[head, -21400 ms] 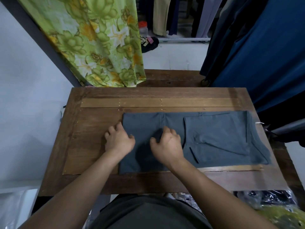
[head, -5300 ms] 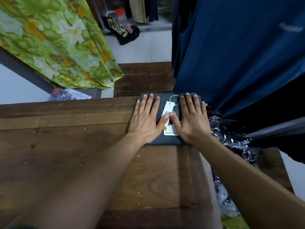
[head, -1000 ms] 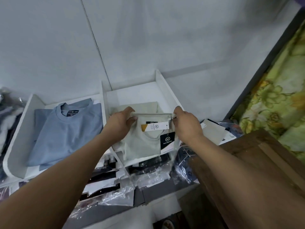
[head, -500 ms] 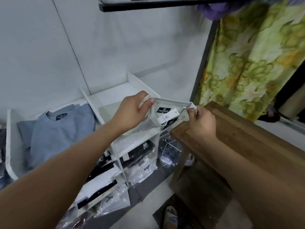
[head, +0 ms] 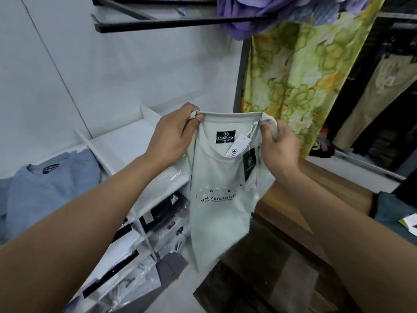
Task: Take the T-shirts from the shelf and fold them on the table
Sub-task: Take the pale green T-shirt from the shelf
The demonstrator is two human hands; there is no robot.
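Half a second ago the pale grey T-shirt (head: 222,199) was bunched between the hands just off the shelf; now it has dropped open and hangs full length in front of the person, neck up, printed chest facing the camera. The left hand (head: 173,134) grips the shoulder at about ten o'clock from the collar label, thumb in front and fingers curled behind the seam. The right hand (head: 278,145) pinches the other shoulder at about two o'clock, its fingers (head: 267,126) closed over a fold of cloth. Neither hand holds anything else.

The shirt hangs in the air between the white shelf (head: 126,141), off at nine o'clock, and the wooden surface (head: 338,190) at three to four o'clock; its hem dangles free near the surface's corner and touches nothing that can be made out. Paper tags (head: 247,163) swing from the neck. A blue T-shirt (head: 52,186) lies in the shelf compartment farther left.

By the way it drapes, the cloth looks light, soft and limp, with no stiffness of its own, so it will sag wherever it is unsupported. Holding it at both shoulder seams, as now, seems the sound grip: it keeps the body flat for laying on the surface. The loose tags could catch in a fold.
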